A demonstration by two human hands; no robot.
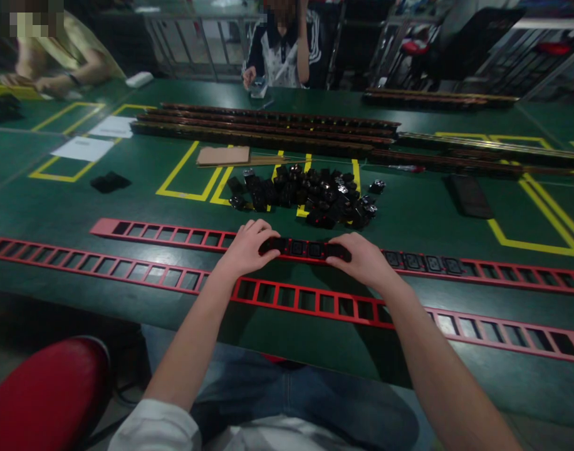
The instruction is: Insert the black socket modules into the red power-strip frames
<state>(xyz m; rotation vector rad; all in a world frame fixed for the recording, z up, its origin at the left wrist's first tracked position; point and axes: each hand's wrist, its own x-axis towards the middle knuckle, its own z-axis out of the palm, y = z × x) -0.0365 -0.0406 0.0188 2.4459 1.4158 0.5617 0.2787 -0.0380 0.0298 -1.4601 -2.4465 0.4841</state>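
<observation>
A long red frame [494, 274] with a row of square openings lies across the green table, several black square modules [413, 261] seated in it. My left hand [253, 246] is closed round a black module [275, 245] at the frame's middle. A little to the right, my right hand [357, 255] grips another black module [338, 252] on the same frame. Between the hands, black modules [306, 248] sit in the openings. Nearer to me lies a second red frame [315, 300] with open squares, passing under my forearms.
Beyond my hands is a pile of black modules [310, 191]. Behind it lie cardboard [224, 155] and stacked dark strips [268, 131]. A black phone-like object [470, 196] rests at right. Two people sit across the table. A red stool [47, 394] stands at lower left.
</observation>
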